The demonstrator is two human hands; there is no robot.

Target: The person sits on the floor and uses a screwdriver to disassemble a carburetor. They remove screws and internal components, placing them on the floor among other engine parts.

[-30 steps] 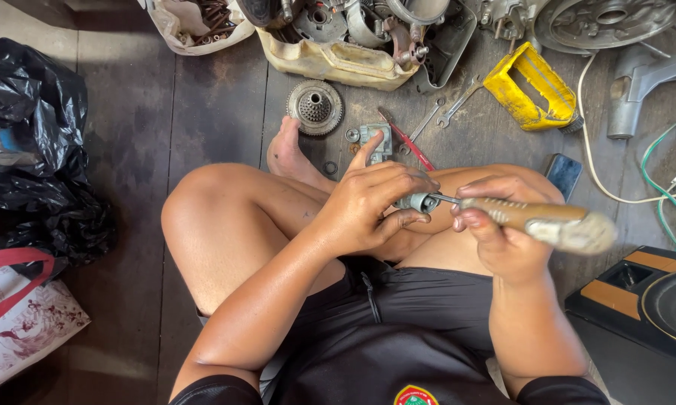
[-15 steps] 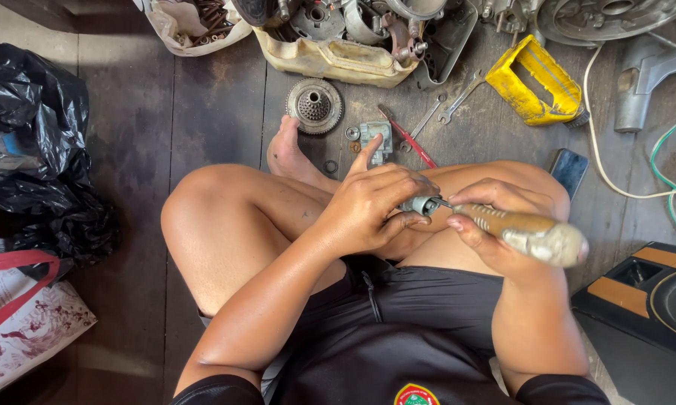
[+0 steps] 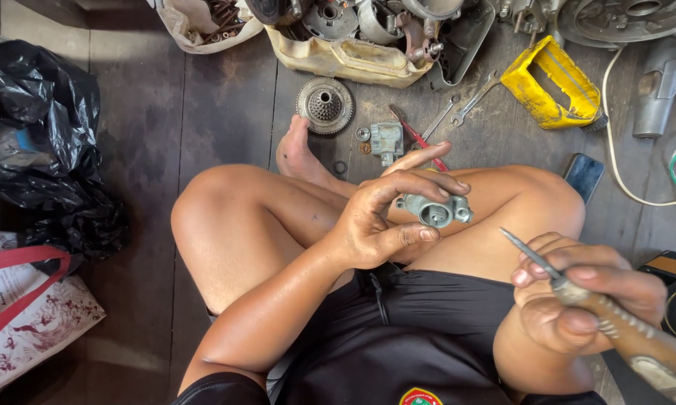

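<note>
Since the frame 0.5 s ago, your right hand (image 3: 578,300) has drawn the worn wooden-handled screwdriver (image 3: 615,319) back out of the small grey cast-metal carburettor body (image 3: 437,210); its tip now sits well apart from the part, at 4 o'clock from it, pointing up toward 10 o'clock. Your left hand (image 3: 379,217) has lifted and turned the body so that its round bore faces you.

Your left grip is pinching the carburettor body between thumb and fingertips, above your crossed legs, near the centre of view. Your right grip is pressed together around the screwdriver handle.

By my reading, the tool work on this part has paused, and you are checking the bore. Whether a screw came out I cannot tell. A second small grey metal casting (image 3: 387,140) and a loose washer lie on the dark wooden floor (image 3: 203,112) at 12 o'clock from your hand, beside a round toothed clutch hub (image 3: 324,103), so pieces remain off and unassembled.

Containers: the cream-coloured cut-open plastic jug (image 3: 338,60) at 12 o'clock holds large engine parts, gears and housings. The white sack (image 3: 203,22) at 11 o'clock holds rusty bolts and small hardware. The yellow plastic case (image 3: 552,94) at 1 o'clock lies open; its contents I cannot make out. The black plastic bag (image 3: 38,135) at 9 o'clock is bunched, with something pale inside.
</note>
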